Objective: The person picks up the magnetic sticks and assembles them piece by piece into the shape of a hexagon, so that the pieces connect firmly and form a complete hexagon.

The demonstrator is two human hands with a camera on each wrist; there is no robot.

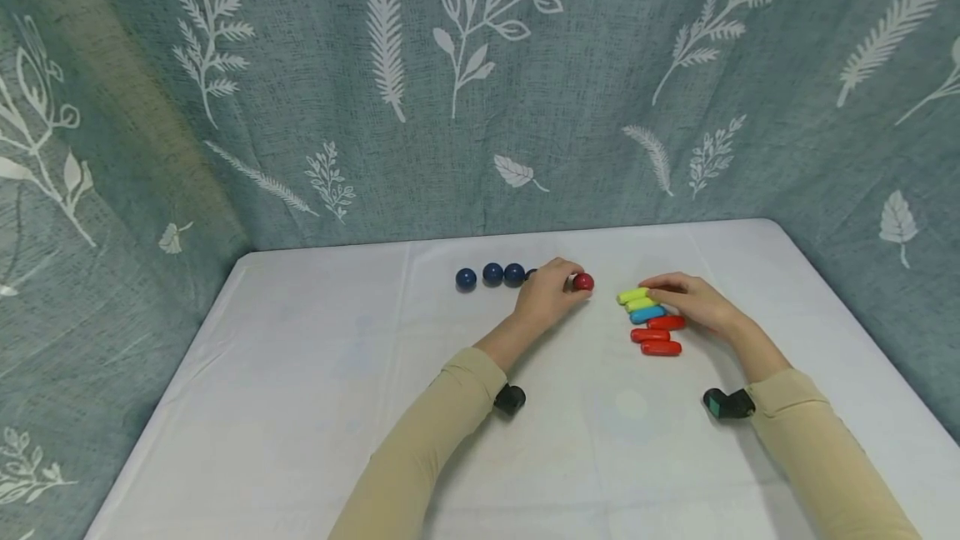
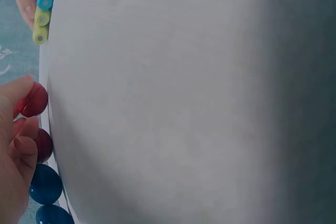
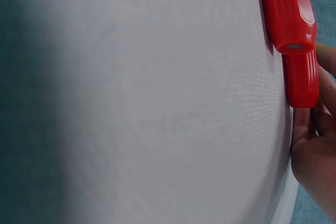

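Observation:
My left hand (image 1: 546,298) pinches a glossy red ball (image 1: 583,282) between thumb and fingers, at the table's far side. A second red ball (image 2: 45,145) shows beside my curled fingers in the left wrist view. Dark blue balls (image 1: 492,274) stand in a row to the left of this hand, one partly hidden by it. My right hand (image 1: 697,304) has thumb and fingertips round the right end of the farthest yellow marker (image 1: 632,296). Another yellow marker (image 1: 640,305), a blue marker (image 1: 648,315) and three short red markers (image 1: 661,348) lie nearer, roughly side by side.
A white cloth covers the table (image 1: 300,407). Behind it hangs a grey-green curtain (image 1: 315,90) with white leaf prints. A black wrist camera (image 1: 510,400) sits at the left cuff, another black camera (image 1: 727,403) at the right.

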